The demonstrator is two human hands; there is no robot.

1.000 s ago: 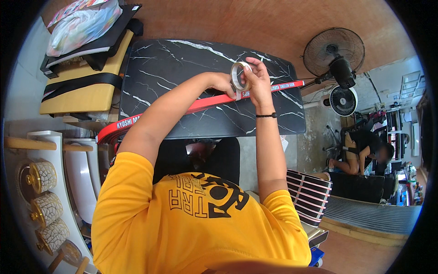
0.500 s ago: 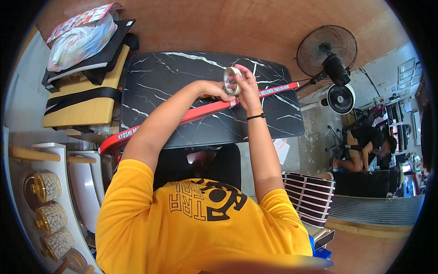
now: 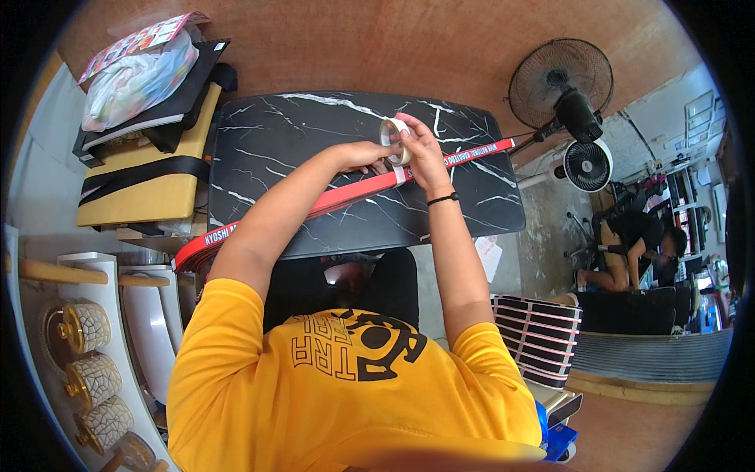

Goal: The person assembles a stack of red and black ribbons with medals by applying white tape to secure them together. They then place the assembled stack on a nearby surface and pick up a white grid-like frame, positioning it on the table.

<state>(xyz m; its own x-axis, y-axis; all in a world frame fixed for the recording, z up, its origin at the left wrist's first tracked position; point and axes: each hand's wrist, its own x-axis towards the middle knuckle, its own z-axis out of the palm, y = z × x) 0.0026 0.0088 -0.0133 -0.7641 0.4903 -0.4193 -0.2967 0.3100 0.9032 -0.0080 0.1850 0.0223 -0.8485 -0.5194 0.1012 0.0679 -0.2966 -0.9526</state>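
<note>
Tape roll [image 3: 385, 132] — in right hand's grip [image 3: 425, 160] by red straps [image 3: 360, 188] — left hand's grip [image 3: 363, 155] unclear

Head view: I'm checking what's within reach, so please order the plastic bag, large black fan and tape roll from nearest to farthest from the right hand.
1. Tape roll: held in the right hand.
2. Large black fan: upper right.
3. Plastic bag: far upper left.
</note>
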